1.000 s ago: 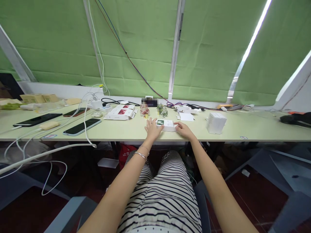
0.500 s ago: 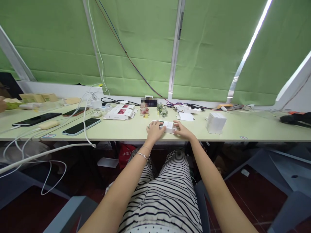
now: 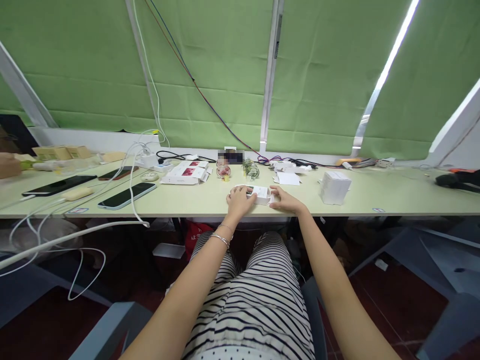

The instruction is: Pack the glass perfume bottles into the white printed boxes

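A small white box [image 3: 261,194] with dark printing lies flat near the table's front edge. My left hand [image 3: 241,200] is closed around its left part, fingers over the top and thumb along the near side. At the box's right end a small white flap [image 3: 273,199] sticks out. My right hand [image 3: 287,201] is beside this end, its fingers curved and spread apart from the thumb, the tips at the flap. What is inside the box is hidden.
A white cube-shaped box [image 3: 335,188] stands to the right. Behind lie a flattened white carton [image 3: 186,172], coiled cables [image 3: 250,170] and a white paper piece [image 3: 287,178]. Phones [image 3: 127,195] and white cords are at left. Another person's hand [image 3: 9,165] shows at the far left.
My right hand has shifted slightly to the right, and the flap at the box's end shows more. My left hand stays on the box.
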Motion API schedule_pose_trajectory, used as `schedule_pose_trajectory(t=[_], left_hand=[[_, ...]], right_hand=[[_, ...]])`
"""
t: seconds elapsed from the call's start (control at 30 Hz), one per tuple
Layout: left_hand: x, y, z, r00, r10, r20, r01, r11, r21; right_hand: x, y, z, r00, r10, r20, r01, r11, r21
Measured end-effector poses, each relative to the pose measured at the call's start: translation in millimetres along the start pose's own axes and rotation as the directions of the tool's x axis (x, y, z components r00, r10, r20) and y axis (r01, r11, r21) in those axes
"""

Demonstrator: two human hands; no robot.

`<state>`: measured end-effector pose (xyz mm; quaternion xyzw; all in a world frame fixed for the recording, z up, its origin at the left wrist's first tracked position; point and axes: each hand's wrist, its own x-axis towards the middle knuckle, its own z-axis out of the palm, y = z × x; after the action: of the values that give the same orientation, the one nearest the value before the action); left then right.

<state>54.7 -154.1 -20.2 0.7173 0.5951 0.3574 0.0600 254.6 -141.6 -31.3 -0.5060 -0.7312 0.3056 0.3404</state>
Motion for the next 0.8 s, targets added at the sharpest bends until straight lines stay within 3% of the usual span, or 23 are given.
schedule_pose_trajectory(t=[0.23, 0.8], left_hand=[[0.0, -0.7, 0.5, 1.0, 0.022, 0.008, -0.021, 1.0, -0.005], [1.1, -3.2, -2.2, 0.997, 0.052, 0.061, -0.051, 0.999, -0.014]], right_hand=[[2.4, 6.3, 2.9, 0.993, -0.063, -0.1, 0.082, 0.976, 0.2], [-0.2, 5.0, 5.1, 0.989, -0.122, -0.079, 0.132, 0.984, 0.122]])
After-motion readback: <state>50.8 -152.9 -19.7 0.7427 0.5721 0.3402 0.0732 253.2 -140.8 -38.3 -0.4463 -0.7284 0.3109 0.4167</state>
